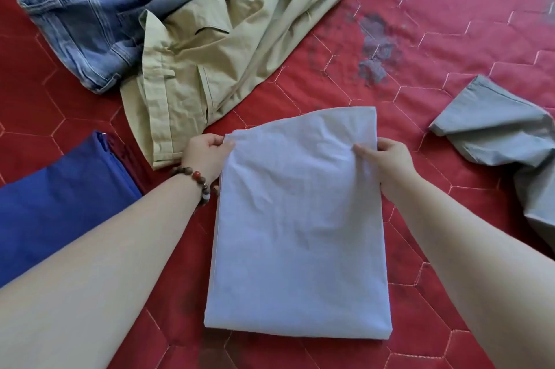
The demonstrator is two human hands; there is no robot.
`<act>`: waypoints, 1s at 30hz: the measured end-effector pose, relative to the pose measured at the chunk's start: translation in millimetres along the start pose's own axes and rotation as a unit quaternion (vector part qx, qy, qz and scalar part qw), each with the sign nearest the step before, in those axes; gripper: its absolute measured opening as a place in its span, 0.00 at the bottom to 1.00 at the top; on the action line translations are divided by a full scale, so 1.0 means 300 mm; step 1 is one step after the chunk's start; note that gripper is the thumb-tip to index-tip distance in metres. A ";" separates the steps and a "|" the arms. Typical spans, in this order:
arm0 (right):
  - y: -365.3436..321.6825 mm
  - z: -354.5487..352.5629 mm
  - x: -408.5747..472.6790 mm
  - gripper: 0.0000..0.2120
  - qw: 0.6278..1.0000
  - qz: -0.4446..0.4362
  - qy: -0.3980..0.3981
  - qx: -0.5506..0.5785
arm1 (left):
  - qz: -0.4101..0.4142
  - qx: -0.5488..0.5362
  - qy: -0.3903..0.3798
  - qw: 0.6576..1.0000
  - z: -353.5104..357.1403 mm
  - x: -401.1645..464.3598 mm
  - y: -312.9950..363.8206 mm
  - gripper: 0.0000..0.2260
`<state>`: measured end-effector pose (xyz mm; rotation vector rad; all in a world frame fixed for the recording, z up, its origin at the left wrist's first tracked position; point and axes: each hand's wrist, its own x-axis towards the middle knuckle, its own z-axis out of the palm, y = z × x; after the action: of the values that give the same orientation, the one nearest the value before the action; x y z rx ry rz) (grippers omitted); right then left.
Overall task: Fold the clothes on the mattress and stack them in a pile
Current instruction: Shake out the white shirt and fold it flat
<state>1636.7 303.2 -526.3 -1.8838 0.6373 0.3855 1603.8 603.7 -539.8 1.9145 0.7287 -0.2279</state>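
Note:
A pale blue-white garment (297, 236) lies folded into a long rectangle on the red quilted mattress (420, 47) in front of me. My left hand (207, 155), with a bead bracelet on its wrist, pinches the garment's far left corner. My right hand (387, 164) pinches the fabric near the far right edge, thumb on top. The far end of the garment is lifted and folded a little toward me. A folded dark blue cloth (60, 212) lies at the left.
Blue jeans (99, 17) and khaki trousers (210, 62) lie crumpled at the far left and middle. A grey-green garment (504, 140) lies unfolded at the right edge. The mattress cover has worn grey patches (375, 47) at the far right.

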 end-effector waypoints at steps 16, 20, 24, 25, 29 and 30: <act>0.051 0.244 -0.138 0.20 0.809 -0.403 0.012 -0.427 | 0.368 0.442 -0.073 0.815 0.240 -0.210 0.014 0.26; 0.113 0.236 -0.074 0.26 0.776 -0.389 -0.041 -0.495 | 0.327 0.559 -0.059 0.760 0.238 -0.150 -0.069 0.30; 0.151 0.126 -0.045 0.30 0.780 -0.327 -0.016 -0.533 | 0.303 0.547 -0.029 0.780 0.159 -0.111 -0.109 0.30; 0.160 0.100 -0.047 0.30 0.787 -0.300 -0.004 -0.539 | 0.299 0.555 -0.028 0.776 0.136 -0.104 -0.112 0.30; 0.170 0.016 -0.081 0.32 0.828 -0.163 0.034 -0.535 | 0.251 0.582 -0.022 0.773 0.073 -0.122 -0.099 0.31; 0.168 0.008 -0.102 0.32 0.833 -0.153 0.054 -0.528 | 0.243 0.581 -0.009 0.776 0.072 -0.143 -0.093 0.32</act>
<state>1582.3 298.0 -548.4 -3.0332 0.1389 0.4681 1556.8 576.3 -550.9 3.1884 -0.0591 -0.4248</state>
